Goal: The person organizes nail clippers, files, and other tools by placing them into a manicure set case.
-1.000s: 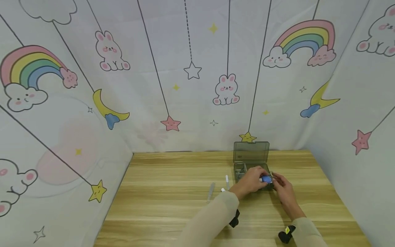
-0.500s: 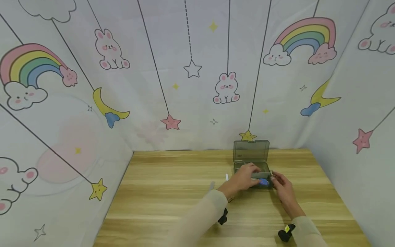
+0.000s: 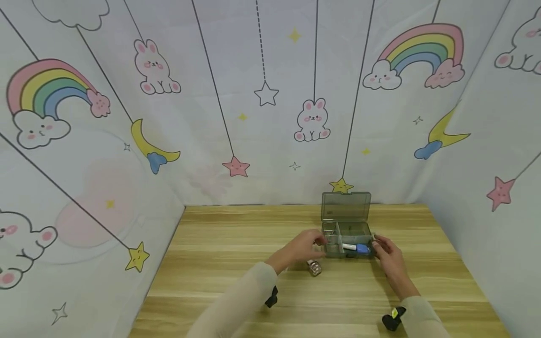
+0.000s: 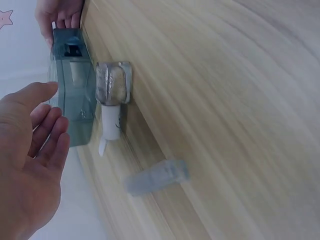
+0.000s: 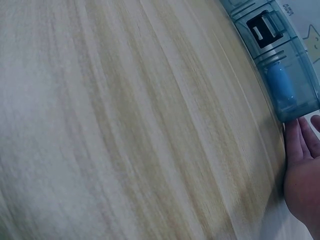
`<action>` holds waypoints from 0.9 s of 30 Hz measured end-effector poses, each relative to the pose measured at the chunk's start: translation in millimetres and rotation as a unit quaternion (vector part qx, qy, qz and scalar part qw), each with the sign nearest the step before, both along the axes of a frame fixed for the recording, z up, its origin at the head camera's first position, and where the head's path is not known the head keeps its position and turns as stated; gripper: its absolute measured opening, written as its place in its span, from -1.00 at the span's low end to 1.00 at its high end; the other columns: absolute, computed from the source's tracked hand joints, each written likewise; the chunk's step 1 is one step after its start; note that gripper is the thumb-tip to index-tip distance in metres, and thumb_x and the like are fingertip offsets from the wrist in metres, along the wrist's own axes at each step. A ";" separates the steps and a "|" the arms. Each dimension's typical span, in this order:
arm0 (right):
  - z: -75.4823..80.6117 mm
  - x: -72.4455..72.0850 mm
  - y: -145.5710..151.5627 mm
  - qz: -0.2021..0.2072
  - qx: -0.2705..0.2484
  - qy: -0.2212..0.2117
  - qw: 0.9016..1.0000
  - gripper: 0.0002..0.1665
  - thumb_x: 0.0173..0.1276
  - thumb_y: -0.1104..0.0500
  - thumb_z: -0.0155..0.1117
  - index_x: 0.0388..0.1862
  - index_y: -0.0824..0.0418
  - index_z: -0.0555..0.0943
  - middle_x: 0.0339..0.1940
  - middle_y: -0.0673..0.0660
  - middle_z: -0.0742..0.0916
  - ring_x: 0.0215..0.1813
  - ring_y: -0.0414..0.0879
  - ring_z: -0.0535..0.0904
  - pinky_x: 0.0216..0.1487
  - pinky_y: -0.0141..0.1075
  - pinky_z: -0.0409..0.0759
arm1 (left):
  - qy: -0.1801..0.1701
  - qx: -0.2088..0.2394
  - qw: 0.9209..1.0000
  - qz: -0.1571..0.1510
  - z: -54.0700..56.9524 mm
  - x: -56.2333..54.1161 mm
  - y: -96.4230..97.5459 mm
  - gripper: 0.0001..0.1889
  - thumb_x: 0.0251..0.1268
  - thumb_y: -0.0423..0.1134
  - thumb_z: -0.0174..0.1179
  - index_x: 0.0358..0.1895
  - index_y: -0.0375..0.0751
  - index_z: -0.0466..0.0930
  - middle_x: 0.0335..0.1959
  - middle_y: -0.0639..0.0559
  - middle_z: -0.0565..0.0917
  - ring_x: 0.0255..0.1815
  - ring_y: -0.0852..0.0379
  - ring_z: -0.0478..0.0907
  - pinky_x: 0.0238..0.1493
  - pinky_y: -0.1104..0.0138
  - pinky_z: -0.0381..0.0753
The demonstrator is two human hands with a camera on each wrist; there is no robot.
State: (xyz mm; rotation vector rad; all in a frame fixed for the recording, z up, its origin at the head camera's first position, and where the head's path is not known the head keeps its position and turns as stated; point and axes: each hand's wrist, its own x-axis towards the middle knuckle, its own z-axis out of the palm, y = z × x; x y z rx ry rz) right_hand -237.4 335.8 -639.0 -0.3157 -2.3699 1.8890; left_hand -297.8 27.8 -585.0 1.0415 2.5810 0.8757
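A grey-green see-through plastic box (image 3: 333, 254) with dividers stands at the table's back right, its lid (image 3: 345, 206) raised. In its front compartment lies a slim white thing with a blue end (image 3: 362, 248). My left hand (image 3: 303, 246) hovers off the box's left side, fingers loosely bent and holding nothing. My right hand (image 3: 390, 258) grips the box's right end with thumb and fingers. On the table near my left hand lies a small glass bottle with a white cap (image 4: 113, 84). A thin white stick (image 4: 103, 145) is beside that cap.
A blurred grey piece (image 4: 157, 177) lies on the wooden table (image 3: 236, 263), left of the bottle. White cloth walls (image 3: 270, 136) with printed rabbits and stars enclose the back and sides.
My left hand has set the white-and-blue thing down in the front compartment, let go, and moved left out of the box. My right hand has stayed at the box's right end.
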 end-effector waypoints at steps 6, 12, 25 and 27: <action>0.8 1.9 -0.9 -0.001 0.003 0.002 1.000 -0.36 0.73 0.03 0.10 0.58 0.37 0.36 0.48 0.45 0.50 0.03 -0.59 0.48 0.02 -0.59 0.55 | -0.001 0.000 1.000 -0.008 -2.6 8.6 -17.2 -0.68 0.40 -0.17 0.46 0.14 -0.14 0.71 0.02 0.08 0.71 0.07 0.16 0.63 0.10 0.42 0.61; 0.3 1.2 -0.5 -0.002 0.010 0.001 1.000 -0.35 0.74 0.00 0.08 0.59 0.36 0.36 0.49 0.44 0.49 0.04 -0.60 0.46 0.01 -0.60 0.54 | -0.001 -0.030 0.999 -0.019 -4.2 17.2 -26.1 -0.56 0.35 -0.07 0.51 0.21 -0.13 0.69 0.06 0.12 0.69 0.13 0.17 0.63 0.16 0.39 0.60; 0.1 2.4 -2.0 -0.004 0.008 0.005 1.000 -0.36 0.73 0.01 0.09 0.58 0.37 0.36 0.48 0.45 0.50 0.05 -0.59 0.47 0.01 -0.60 0.56 | 0.063 -0.080 0.993 -0.058 -22.3 23.1 -35.1 -0.62 0.28 -0.10 0.54 0.13 -0.04 0.73 0.04 0.22 0.69 0.10 0.29 0.56 0.12 0.45 0.57; -0.6 2.2 -2.2 -0.003 0.010 0.006 1.000 -0.36 0.73 0.00 0.10 0.58 0.37 0.37 0.47 0.44 0.50 0.05 -0.59 0.47 0.01 -0.60 0.55 | 0.068 -0.079 0.993 -0.060 -23.9 23.7 -36.3 -0.63 0.28 -0.11 0.54 0.11 -0.03 0.73 0.03 0.23 0.68 0.09 0.29 0.54 0.11 0.45 0.57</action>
